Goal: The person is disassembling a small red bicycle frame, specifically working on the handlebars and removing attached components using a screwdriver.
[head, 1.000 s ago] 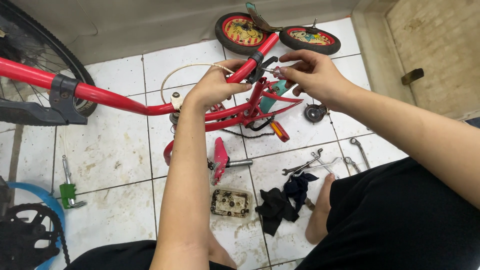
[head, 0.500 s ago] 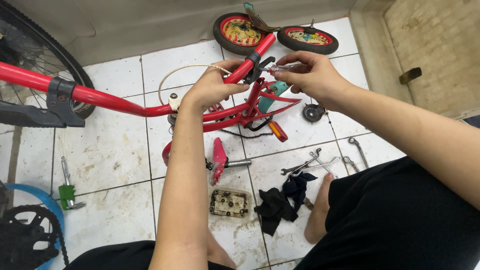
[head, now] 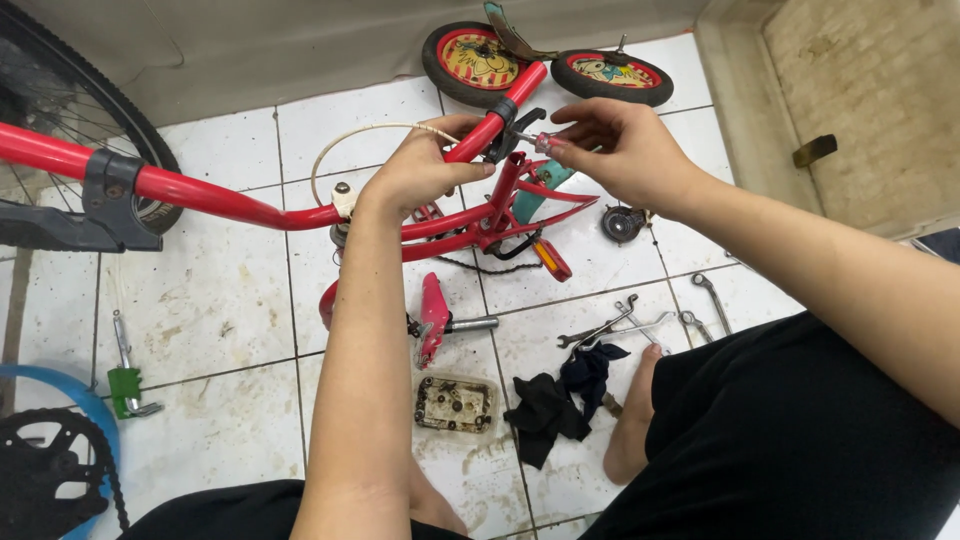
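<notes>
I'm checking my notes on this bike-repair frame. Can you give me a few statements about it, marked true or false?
1. The left hand grips a tube of the red bike frame. True.
2. The right hand holds a wrench. False: it pinches a small part at the frame; the wrenches lie on the tiled floor.
3. Both small wheels lie on the floor by the wall. True.
4. The black rag hangs over the frame. False: it lies on the floor beside the person's foot.
5. The small tray of parts sits on the floor. True.
</notes>
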